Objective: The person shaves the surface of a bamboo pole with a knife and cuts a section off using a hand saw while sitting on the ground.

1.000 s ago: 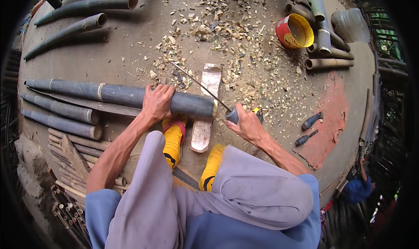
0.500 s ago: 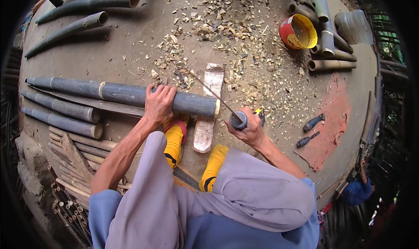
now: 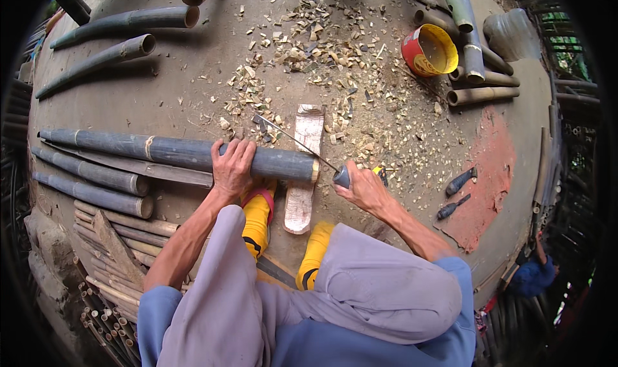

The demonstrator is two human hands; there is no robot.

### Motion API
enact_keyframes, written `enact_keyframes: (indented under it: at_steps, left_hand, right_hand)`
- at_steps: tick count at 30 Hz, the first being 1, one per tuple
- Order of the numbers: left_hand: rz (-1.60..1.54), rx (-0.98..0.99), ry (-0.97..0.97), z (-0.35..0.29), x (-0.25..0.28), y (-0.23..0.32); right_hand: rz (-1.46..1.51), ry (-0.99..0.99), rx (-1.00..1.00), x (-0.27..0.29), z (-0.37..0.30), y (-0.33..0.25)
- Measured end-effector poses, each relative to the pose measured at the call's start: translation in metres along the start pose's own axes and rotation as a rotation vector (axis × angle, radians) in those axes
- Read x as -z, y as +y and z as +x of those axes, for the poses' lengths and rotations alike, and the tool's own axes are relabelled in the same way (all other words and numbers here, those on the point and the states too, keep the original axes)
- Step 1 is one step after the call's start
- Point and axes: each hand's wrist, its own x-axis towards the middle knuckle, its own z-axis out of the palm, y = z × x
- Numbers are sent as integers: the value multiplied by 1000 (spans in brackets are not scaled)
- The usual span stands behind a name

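Observation:
My left hand (image 3: 233,167) is wrapped over a dark bamboo pole (image 3: 180,150), which lies crosswise and stretches off to the left. The pole's pale cut end rests on a whitish, hewn wooden block (image 3: 299,207) in front of my feet. In my right hand (image 3: 362,188) is the dark handle of a long-bladed knife (image 3: 293,137). Its thin blade slants up and left past the pole's end, beyond its far edge; I cannot tell whether it touches the bamboo. My fingers partly hide the handle.
Wood chips (image 3: 322,51) litter the ground ahead. At the far right are a red and yellow bucket (image 3: 412,53) and bamboo pieces (image 3: 483,95). Two dark-handled tools (image 3: 461,181) lie by a reddish patch. More bamboo (image 3: 90,199) lies left. Another person (image 3: 533,275) is at the right edge.
My right hand has shifted left and slightly up, and the knife's blade has tilted lower and turned, so its tip shows broader. My left hand still holds the bamboo pole.

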Motion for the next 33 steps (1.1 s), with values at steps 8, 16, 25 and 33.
enact_keyframes:
  at_steps: [8, 16, 25, 33]
  left_hand:
    - [-21, 16, 28, 6, 3, 7]
    - [60, 4, 73, -16, -3, 13]
    - [-303, -132, -221, 31, 34, 58]
    - [-338, -254, -252, 61, -7, 121]
  right_hand:
    - [-55, 1, -134, -15, 1, 17]
    - [26, 34, 11, -11, 2, 12]
    - [471, 305, -257, -23, -10, 7]
    - [867, 518, -235, -17, -14, -4]
